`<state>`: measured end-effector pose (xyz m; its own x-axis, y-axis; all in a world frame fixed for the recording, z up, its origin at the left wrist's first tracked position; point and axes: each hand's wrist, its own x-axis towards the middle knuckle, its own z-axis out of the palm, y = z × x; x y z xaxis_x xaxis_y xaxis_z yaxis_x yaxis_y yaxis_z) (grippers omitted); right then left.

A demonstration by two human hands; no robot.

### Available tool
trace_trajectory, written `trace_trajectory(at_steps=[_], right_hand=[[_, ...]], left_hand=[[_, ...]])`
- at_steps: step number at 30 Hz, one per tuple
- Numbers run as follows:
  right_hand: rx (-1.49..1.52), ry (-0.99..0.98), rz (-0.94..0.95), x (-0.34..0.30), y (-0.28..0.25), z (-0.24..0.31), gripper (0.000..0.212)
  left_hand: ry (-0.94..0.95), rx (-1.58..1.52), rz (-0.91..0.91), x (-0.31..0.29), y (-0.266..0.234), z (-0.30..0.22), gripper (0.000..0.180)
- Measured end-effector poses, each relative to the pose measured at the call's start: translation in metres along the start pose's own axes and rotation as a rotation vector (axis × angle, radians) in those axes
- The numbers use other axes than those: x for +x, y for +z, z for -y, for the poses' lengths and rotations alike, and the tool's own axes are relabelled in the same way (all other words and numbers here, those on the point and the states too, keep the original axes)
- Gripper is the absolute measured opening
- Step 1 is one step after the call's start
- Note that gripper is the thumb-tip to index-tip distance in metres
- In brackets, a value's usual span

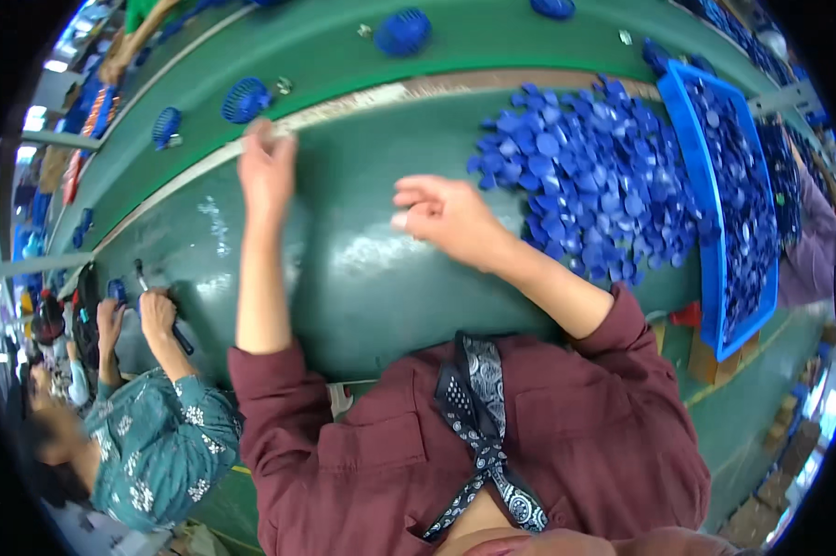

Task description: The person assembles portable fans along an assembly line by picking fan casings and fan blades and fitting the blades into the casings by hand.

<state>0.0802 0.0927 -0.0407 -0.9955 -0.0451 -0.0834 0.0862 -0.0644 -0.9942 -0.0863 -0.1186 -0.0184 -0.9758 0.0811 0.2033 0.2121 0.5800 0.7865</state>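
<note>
My left hand reaches out to the near edge of the green conveyor belt, its fingertips apart and slightly blurred. Just past them lies a round blue slotted cage part, with a small metallic piece beside it. I cannot make out anything in that hand. My right hand hovers over the green tabletop, fingers loosely bent and the thumb a little apart from them; the thumb tip looks white. No object shows in it. To its right spreads a heap of small round blue plastic pieces.
A blue tray of similar pieces stands at the right. More blue cage parts lie along the belt. A pale strip separates belt and tabletop. At left, a co-worker holds a dark-handled tool.
</note>
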Motion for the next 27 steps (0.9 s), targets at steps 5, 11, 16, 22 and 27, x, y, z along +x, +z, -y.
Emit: trace_trajectory(at_steps=[5,11,16,22,27], right_hand=[[-0.583,-0.254,0.137,-0.039,0.0,0.024,0.035],[-1.113,-0.529,-0.235,-0.011,-0.069,0.058,0.031],[-1.519,-0.245,-0.066,0.032,-0.109,0.081,0.024],[-1.463,-0.105,0.036,0.044,-0.124,0.076,0.027],[-1.425,-0.03,0.036,0.046,-0.116,0.075,0.027]], left_hand=[[0.39,0.732,-0.242,0.102,-0.007,0.074,0.052],[0.41,0.942,-0.131,0.103,0.003,0.078,0.013],[0.727,0.705,-0.003,-0.009,0.0,-0.014,0.002],[0.561,0.431,0.28,-0.079,0.001,-0.016,0.015],[0.126,0.355,-0.064,-0.073,-0.001,0.0,0.03]])
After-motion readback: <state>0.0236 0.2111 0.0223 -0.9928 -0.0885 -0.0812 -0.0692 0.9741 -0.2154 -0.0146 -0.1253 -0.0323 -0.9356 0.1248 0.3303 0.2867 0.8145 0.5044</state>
